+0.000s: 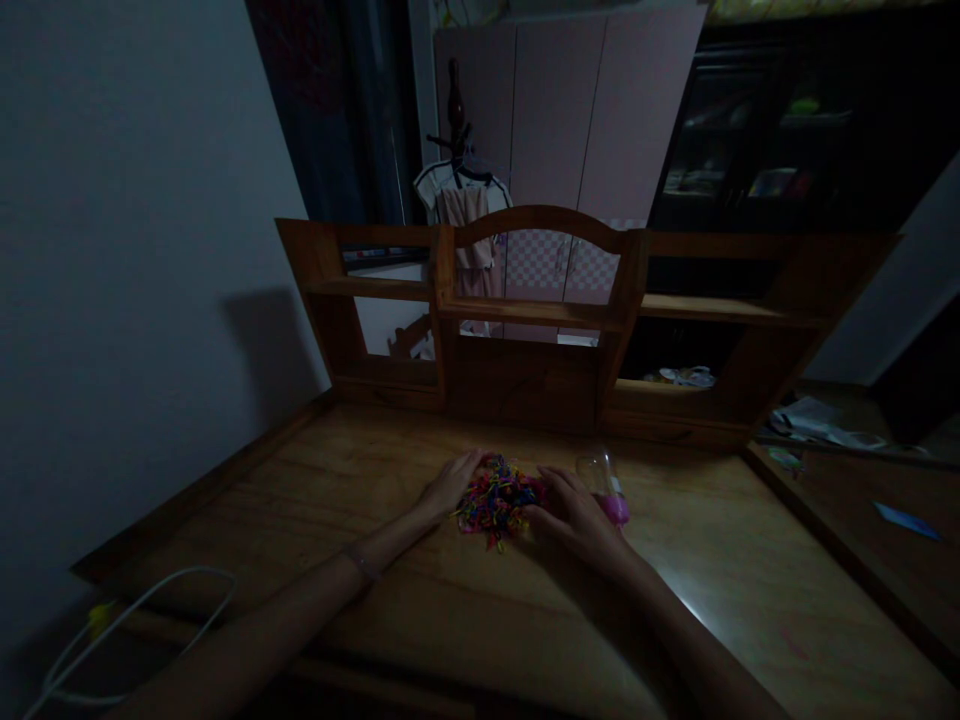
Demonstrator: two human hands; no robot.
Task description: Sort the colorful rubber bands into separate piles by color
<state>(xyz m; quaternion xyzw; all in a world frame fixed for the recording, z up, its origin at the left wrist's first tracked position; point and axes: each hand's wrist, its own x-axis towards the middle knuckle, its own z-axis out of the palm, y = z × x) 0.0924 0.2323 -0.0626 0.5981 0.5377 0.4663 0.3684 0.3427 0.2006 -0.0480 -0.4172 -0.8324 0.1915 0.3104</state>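
Observation:
A heap of small, brightly coloured pieces point(499, 503), possibly paper clips or little plastic links, lies on the wooden desk point(360, 600). My left hand point(452, 484) rests against the heap's left side, its fingers stretched out along it. On the opposite side, my right hand point(574, 512) touches the heap with thumb and fingers apart. Neither hand has visibly closed on a piece, though some fingertips are hard to see in the dim light. Just behind my right hand, a clear plastic jar point(600, 472) with a pink end lies on its side.
A wooden shelf unit point(536, 318) rises at the desk's back edge. The wall point(150, 250) borders the left side. A white cable point(187, 572) loops at the front left corner. On a lower surface to the right lies a blue packet point(906, 521).

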